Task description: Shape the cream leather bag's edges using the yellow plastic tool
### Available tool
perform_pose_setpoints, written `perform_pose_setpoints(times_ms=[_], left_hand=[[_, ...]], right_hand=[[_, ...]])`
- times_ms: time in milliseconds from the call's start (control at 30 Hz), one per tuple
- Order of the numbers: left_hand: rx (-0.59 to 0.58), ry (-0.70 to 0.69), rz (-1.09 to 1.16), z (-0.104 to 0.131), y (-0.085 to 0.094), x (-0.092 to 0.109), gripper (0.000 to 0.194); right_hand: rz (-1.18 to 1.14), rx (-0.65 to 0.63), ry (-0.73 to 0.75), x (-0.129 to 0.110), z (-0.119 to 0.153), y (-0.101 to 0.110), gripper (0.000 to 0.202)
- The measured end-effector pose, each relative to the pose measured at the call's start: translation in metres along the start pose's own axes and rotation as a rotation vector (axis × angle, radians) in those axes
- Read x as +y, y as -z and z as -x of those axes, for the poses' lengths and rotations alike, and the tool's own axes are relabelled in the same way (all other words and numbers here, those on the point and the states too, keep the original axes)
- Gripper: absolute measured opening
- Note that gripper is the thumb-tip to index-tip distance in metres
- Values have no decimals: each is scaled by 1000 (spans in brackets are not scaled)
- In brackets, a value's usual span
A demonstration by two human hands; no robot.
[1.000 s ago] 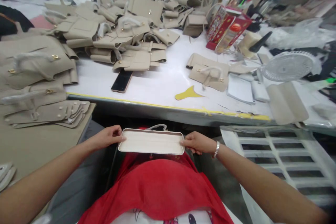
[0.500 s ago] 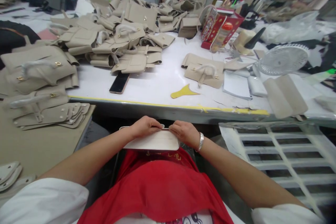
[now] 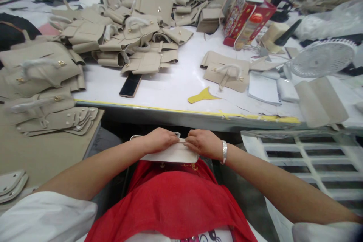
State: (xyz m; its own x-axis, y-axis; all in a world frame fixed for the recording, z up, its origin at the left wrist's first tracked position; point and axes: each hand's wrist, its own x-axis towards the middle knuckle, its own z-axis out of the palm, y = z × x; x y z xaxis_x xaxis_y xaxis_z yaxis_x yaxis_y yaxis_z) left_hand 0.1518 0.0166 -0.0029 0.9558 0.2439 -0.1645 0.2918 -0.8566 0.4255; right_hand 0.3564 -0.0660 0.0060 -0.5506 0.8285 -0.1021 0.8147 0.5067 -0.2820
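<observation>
A flat cream bag panel (image 3: 172,154) with rounded corners lies across my lap, just below the table's front edge. My left hand (image 3: 159,140) and my right hand (image 3: 202,143) sit side by side on its far edge, fingers curled down and pinching it near the middle. A silver bracelet (image 3: 224,152) circles my right wrist. A thin loop of the bag's handle (image 3: 177,134) peeks out between my hands. Most of the panel's top edge is hidden under my fingers.
The white table (image 3: 170,94) holds a heap of beige bag pieces (image 3: 133,34), a black phone (image 3: 130,85), a yellow cut-out (image 3: 202,96), a red box (image 3: 245,22) and a white fan (image 3: 321,58). Beige panels (image 3: 53,119) are stacked at left; a white grid rack (image 3: 309,159) stands right.
A second ago my hands held the panel's two ends. They have slid inward to meet at the middle of its far edge. In the last half second they barely moved.
</observation>
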Motion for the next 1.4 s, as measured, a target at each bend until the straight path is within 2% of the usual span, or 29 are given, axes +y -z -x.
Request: perform_pose_setpoints(times_ms=[133, 233, 400, 533, 733, 900, 1067, 1133, 1200, 1300, 1400], left_hand=[[-28, -14, -71, 2, 1, 2, 29], [-51, -47, -78, 7, 3, -2, 32], [-67, -112, 58, 28, 14, -25, 35], [-132, -108, 52, 51, 22, -43, 40], [-165, -29, -56, 87, 20, -62, 42], [-93, 20, -115, 118, 13, -80, 42], [-46, 39, -183, 133, 10, -79, 45], [-20, 58, -233, 135, 10, -74, 43], [10, 91, -291, 135, 11, -69, 38], [98, 95, -334, 129, 10, -59, 32], [261, 39, -276, 114, 1, -38, 32]], right_hand=[[-168, -45, -86, 6, -19, 4, 25], [-349, -153, -143, 13, -35, 2, 20], [-633, -337, -106, 23, -60, -3, 26], [-812, -439, -73, 22, -83, -9, 31], [-811, -450, 21, 8, -120, -15, 32], [-799, -464, 85, -14, -159, -19, 29], [-753, -437, 130, -39, -191, -25, 27], [-723, -419, 113, -38, -186, -24, 25], [-692, -410, 64, -29, -169, -18, 23], [-602, -382, -52, -12, -124, -3, 23], [-478, -210, -185, -12, -65, 10, 20]])
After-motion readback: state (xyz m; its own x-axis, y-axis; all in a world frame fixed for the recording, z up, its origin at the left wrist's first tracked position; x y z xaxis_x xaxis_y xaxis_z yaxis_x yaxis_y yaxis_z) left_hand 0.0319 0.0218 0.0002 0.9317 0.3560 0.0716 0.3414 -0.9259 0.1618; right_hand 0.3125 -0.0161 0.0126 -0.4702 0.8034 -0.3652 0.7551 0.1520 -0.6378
